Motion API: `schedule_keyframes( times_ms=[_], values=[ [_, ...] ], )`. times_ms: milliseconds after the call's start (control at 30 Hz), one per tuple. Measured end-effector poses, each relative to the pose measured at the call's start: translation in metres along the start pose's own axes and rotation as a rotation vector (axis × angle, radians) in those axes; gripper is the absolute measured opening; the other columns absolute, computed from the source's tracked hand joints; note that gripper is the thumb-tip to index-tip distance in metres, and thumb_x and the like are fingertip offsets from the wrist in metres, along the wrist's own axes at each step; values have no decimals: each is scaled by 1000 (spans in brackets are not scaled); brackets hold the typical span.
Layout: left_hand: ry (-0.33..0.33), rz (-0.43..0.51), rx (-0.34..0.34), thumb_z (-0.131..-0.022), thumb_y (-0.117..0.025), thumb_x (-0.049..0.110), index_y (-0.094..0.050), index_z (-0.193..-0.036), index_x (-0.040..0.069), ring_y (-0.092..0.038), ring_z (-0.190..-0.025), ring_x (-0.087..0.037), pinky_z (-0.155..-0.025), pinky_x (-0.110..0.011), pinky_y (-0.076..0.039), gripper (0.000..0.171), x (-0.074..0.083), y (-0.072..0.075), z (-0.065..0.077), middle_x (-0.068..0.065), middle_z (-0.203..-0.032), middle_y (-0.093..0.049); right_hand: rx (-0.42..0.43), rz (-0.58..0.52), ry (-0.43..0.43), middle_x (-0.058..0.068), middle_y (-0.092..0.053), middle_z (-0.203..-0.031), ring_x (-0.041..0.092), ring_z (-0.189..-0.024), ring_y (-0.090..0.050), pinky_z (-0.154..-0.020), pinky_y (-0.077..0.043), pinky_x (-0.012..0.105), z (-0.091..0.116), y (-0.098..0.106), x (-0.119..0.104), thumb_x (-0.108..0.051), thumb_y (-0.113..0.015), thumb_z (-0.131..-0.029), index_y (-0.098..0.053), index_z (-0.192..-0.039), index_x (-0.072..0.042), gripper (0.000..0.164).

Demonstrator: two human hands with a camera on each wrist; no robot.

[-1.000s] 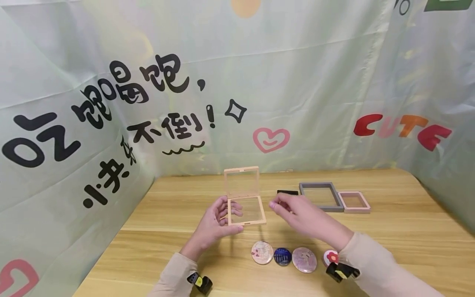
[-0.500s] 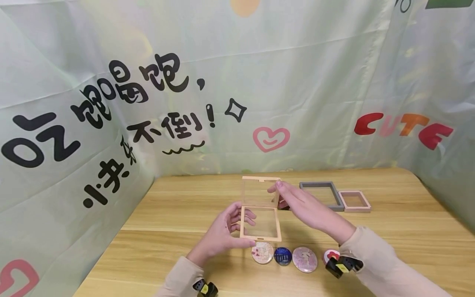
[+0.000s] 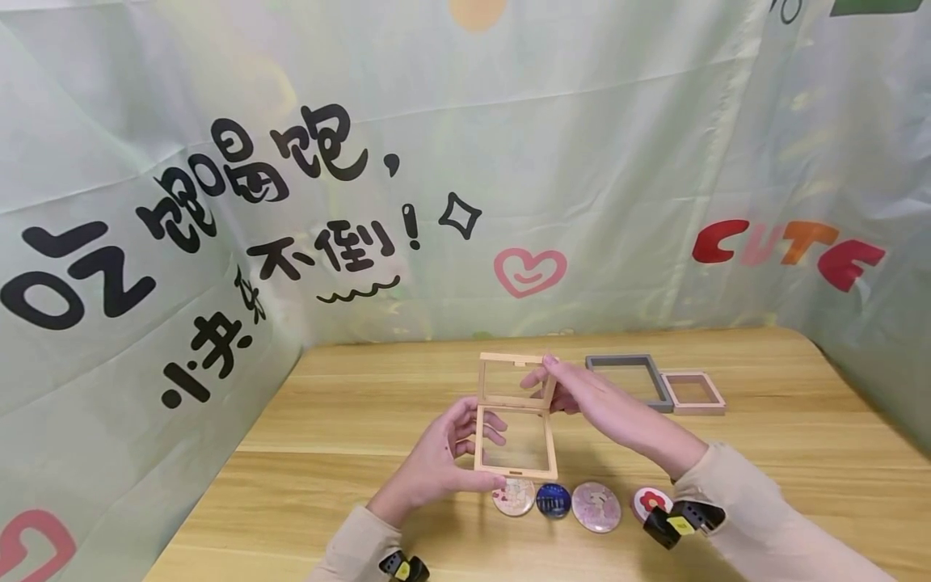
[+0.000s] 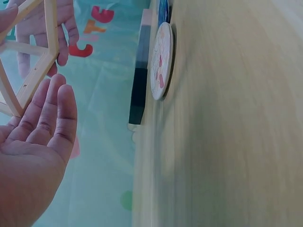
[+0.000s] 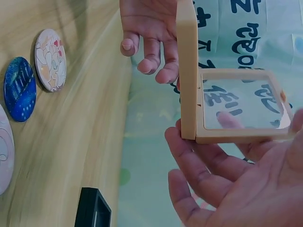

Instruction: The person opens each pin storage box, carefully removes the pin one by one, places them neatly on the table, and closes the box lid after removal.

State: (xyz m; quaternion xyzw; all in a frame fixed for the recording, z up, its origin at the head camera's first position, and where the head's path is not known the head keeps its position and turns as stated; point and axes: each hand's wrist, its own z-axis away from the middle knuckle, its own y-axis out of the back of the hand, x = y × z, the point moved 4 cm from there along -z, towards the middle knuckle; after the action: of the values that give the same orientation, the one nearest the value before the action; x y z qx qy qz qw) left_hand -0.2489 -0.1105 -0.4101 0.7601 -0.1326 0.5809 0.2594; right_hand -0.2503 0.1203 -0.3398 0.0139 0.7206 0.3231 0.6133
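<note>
A hinged, peach-coloured display frame [image 3: 516,472] with clear film stands unfolded above the table, its two halves at about a right angle in the right wrist view. My left hand [image 3: 432,462] grips the lower half at its left side, thumb along the front edge and fingers behind. With thumb and fingers my right hand [image 3: 600,400] holds the right edge of the upper half. Below the frame lie round badges: a pale one with a cartoon print [image 5: 50,60], a dark blue one [image 3: 553,501] and a pinkish-purple one [image 3: 596,507].
Farther right on the wooden table [image 3: 800,477] lies a badge with a red flower [image 3: 650,501], partly behind the right wrist camera. A grey frame [image 3: 658,390] and a small pink frame [image 3: 700,409] lie behind. A black frame [image 4: 138,97] shows in both wrist views.
The display frame has moved right and nearer in my left hand. My right hand, apart from it one second ago, has come up and taken hold of the upper half.
</note>
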Motion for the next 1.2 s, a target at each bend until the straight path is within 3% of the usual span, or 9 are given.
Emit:
schedule_keyframes(
  times_ms=[133,300,367,467,733,933,1067,1200],
  values=[
    [4,5,14,-75,-92,4,-51,-149,9,-68,-117,-27,-100,-41,-62,84,1,1,0,-23,-136,-65,-29,51,0,12,-69,-130,24,-119,-65,-106,-53,49,6,1,0,-44,-34,-116,-63,-141,-7,54],
    [20,24,19,-78,-91,6,-48,-152,8,-69,-118,-29,-96,-32,-62,85,0,2,1,-22,-137,-66,-67,81,176,10,-68,-136,25,-122,-65,-105,-56,37,12,-1,4,-35,-59,-110,-62,-138,-12,36],
    [30,40,24,-79,-90,6,-47,-155,7,-69,-118,-29,-96,-30,-62,87,-1,2,1,-21,-138,-66,-63,107,248,7,-68,-138,24,-122,-66,-104,-57,32,12,-3,8,-32,-68,-106,-63,-137,-13,37],
    [39,66,34,-80,-90,6,-45,-157,7,-70,-119,-25,-100,-30,-62,89,-2,3,1,-18,-140,-66,-37,154,291,3,-67,-139,22,-122,-66,-106,-57,33,12,-6,11,-33,-78,-99,-63,-136,-17,42],
    [24,102,14,-84,-87,4,-42,-158,5,-75,-101,-17,-94,-30,-64,87,-4,3,-1,-21,-123,-73,-1,201,336,-1,-65,-141,22,-126,-64,-108,-56,38,13,-9,14,-36,-84,-93,-61,-137,-20,52],
    [108,161,11,-83,-88,4,-33,-163,7,-79,-84,-16,-83,-32,-67,97,-6,2,0,-8,-102,-81,23,235,385,-4,-65,-138,20,-126,-63,-105,-57,38,14,-13,15,-34,-85,-92,-61,-136,-20,52],
    [120,242,-26,-87,-85,4,-23,-167,7,-79,-76,-16,-77,-35,-68,101,-4,0,1,-8,-97,-81,40,272,403,-10,-63,-137,20,-126,-63,-105,-58,40,14,-14,15,-32,-89,-87,-62,-135,-22,56],
    [103,259,-46,-95,-76,4,-15,-168,4,-78,-72,-14,-78,-37,-68,96,-1,-1,2,-9,-98,-80,55,299,401,-11,-60,-138,21,-127,-62,-105,-58,43,16,-16,15,-32,-92,-84,-62,-135,-25,59]
  ],
)
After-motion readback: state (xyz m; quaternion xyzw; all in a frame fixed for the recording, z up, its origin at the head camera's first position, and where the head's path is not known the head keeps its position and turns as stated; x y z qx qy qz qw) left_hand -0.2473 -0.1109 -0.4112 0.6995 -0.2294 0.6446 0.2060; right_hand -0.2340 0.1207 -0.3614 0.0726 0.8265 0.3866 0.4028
